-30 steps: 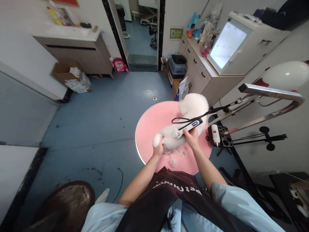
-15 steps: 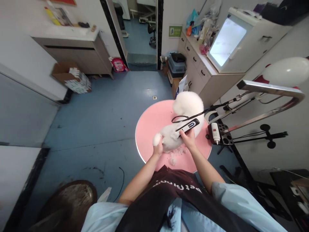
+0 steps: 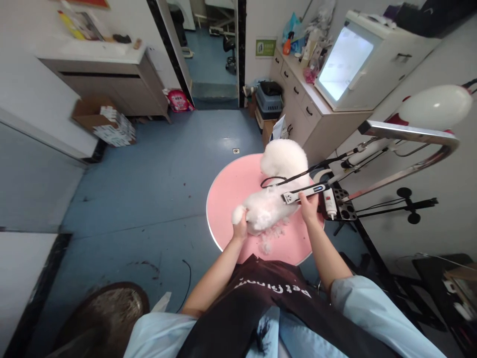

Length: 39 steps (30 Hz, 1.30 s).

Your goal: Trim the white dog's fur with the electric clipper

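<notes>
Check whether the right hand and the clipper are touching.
Touching: the head view shows the right hand gripping the clipper by its body, with no gap between them.

On the pink desk [image 3: 223, 194], the dog's [image 3: 286, 155] face and legs are hidden. The right hand's [image 3: 309, 206] fingers are partly concealed by the clipper [image 3: 304, 193]; contact between clipper and dog cannot be confirmed. Immediately right of the desk, print on the bottle [image 3: 330, 204] is too small to read. Beyond the desk, the green sign's [image 3: 266, 47] lettering is likewise illegible. Nearest side of the desk: the apron [image 3: 257, 291] is cut off by the bottom edge.
</notes>
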{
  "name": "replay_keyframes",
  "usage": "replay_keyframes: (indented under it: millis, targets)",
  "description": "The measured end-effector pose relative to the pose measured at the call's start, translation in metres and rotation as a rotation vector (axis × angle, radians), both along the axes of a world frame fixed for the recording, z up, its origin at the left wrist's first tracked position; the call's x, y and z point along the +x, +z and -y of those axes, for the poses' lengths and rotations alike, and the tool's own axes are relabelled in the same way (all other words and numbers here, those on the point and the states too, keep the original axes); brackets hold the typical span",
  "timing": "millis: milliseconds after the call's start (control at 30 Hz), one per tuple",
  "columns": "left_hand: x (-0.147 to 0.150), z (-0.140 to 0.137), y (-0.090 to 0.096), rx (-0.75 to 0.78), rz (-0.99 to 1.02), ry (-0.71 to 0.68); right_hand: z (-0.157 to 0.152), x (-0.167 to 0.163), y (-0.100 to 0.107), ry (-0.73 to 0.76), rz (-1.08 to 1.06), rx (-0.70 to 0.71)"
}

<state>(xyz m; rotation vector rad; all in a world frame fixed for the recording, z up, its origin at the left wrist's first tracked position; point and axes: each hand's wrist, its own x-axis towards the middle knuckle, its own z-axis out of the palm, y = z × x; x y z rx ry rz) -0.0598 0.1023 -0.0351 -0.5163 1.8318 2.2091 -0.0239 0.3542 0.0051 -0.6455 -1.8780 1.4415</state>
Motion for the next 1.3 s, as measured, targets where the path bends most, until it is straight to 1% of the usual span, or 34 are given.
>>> replay_keyframes:
  millis: [100,200,300,433,533,567,600,700,733,767,800,867,967,1067,1133,1200,1233,1267,1300]
  targets:
    - [-0.001,0.000,0.003,-0.002,0.012,-0.030,0.018,0.000,-0.005,0.023,-0.012,-0.110]
    - [-0.001,0.001,0.007,0.000,0.012,-0.043,0.045,0.004,-0.010,0.075,-0.029,-0.167]
    - [-0.001,0.002,0.009,0.008,0.003,-0.038,0.065,0.011,-0.013,0.136,-0.033,-0.185]
    - [-0.001,0.000,0.009,0.006,0.005,-0.044,0.080,0.026,-0.017,0.217,0.030,-0.172]
    - [0.000,-0.002,0.009,0.015,-0.012,-0.043,0.079,0.036,-0.016,0.295,0.084,-0.154]
    - [0.000,-0.002,0.009,0.016,-0.010,-0.042,0.075,0.036,-0.014,0.293,0.074,-0.144]
    - [0.000,-0.003,0.009,0.013,-0.001,-0.044,0.069,0.036,-0.011,0.259,0.049,-0.132]
    - [0.002,-0.002,0.010,-0.014,0.028,-0.059,0.050,0.026,0.001,0.026,-0.038,-0.098]
    - [0.002,-0.002,0.011,-0.019,0.034,-0.052,0.046,0.022,0.004,-0.026,-0.050,-0.088]
    - [0.002,-0.002,0.011,-0.021,0.038,-0.041,0.044,0.019,0.005,-0.046,-0.053,-0.079]
    - [0.003,-0.002,0.011,-0.020,0.042,-0.027,0.045,0.016,0.006,-0.036,-0.053,-0.074]
    - [0.003,-0.002,0.012,-0.016,0.038,-0.014,0.055,0.014,0.004,0.028,-0.051,-0.078]
    - [0.003,-0.002,0.013,0.003,0.033,-0.022,0.081,0.019,-0.004,0.106,-0.029,-0.095]
    - [0.003,0.000,0.009,0.019,0.040,-0.018,0.103,0.030,-0.009,0.196,0.051,-0.083]
    - [0.003,0.001,0.004,0.009,0.043,-0.022,0.108,0.036,-0.008,0.309,0.104,-0.045]
    - [0.003,0.003,-0.002,-0.001,0.040,-0.018,0.103,0.038,-0.003,0.398,0.116,-0.005]
    - [0.003,0.003,-0.005,-0.002,0.032,-0.011,0.097,0.036,0.001,0.392,0.104,0.003]
    - [0.003,0.004,-0.007,-0.002,0.020,-0.001,0.090,0.033,0.005,0.342,0.085,0.001]
    - [0.003,0.004,-0.009,-0.002,0.004,0.004,0.082,0.028,0.010,0.261,0.066,-0.005]
